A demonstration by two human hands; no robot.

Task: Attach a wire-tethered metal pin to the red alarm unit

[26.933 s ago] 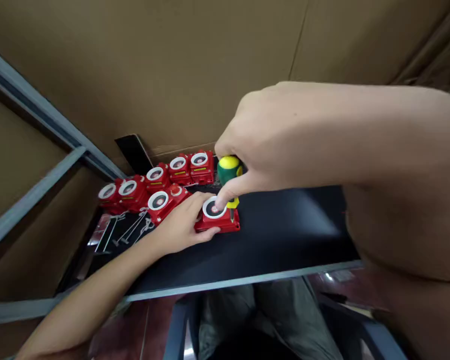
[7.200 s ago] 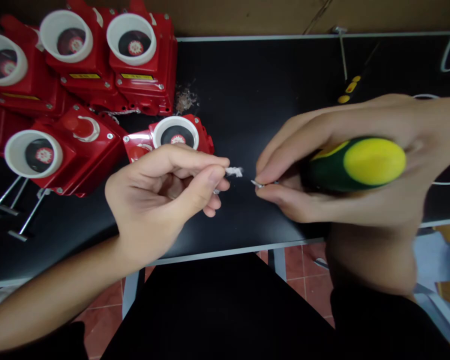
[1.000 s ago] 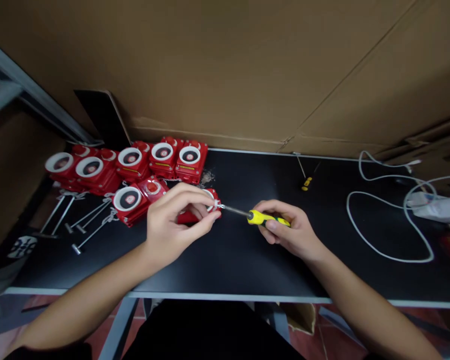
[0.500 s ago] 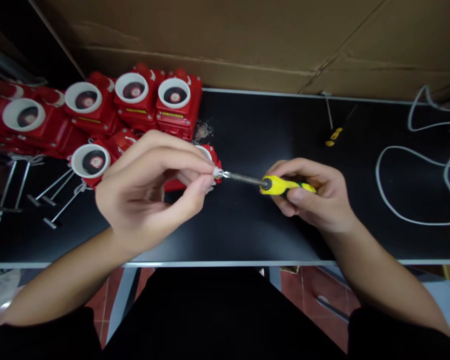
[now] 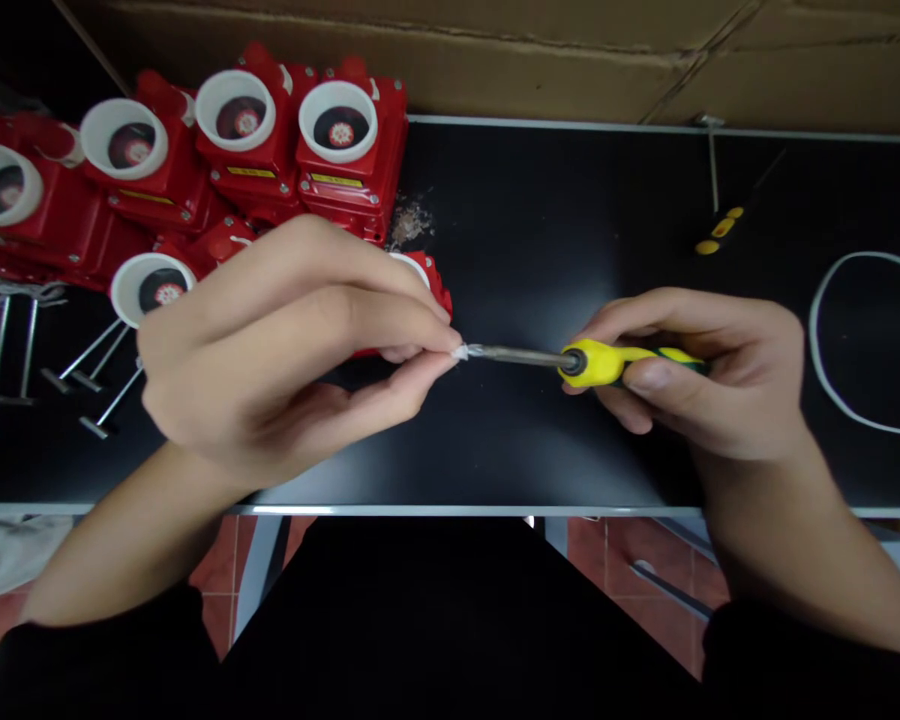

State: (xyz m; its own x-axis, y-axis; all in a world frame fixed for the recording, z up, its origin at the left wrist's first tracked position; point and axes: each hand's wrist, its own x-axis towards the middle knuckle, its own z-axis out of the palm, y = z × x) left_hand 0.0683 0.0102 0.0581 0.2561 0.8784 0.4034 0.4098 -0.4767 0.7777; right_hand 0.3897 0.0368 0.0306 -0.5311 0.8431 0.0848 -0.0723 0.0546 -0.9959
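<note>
My right hand (image 5: 690,370) is closed around the yellow and green handle of a screwdriver (image 5: 525,356), whose shaft points left. At the tip sits a small whitish piece (image 5: 461,351), pinched between the thumb and fingers of my left hand (image 5: 300,340). What exactly the piece is, I cannot make out. Both hands are above the black table (image 5: 510,440). Behind my left hand, a red unit (image 5: 436,285) with a white ring is mostly hidden.
Several red boxes with white round rims (image 5: 352,190) stand at the back left, near metal T-shaped rods (image 5: 116,400). Small debris (image 5: 411,222) lies beside them. A second screwdriver (image 5: 720,230), a thin rod (image 5: 714,165) and a white cable (image 5: 817,340) are at the right. Cardboard (image 5: 540,70) stands behind.
The view has come closer and shifted, so the red boxes appear larger and farther up and left. Both hands still hold the screwdriver and the small piece together, now slightly farther right in the picture.
</note>
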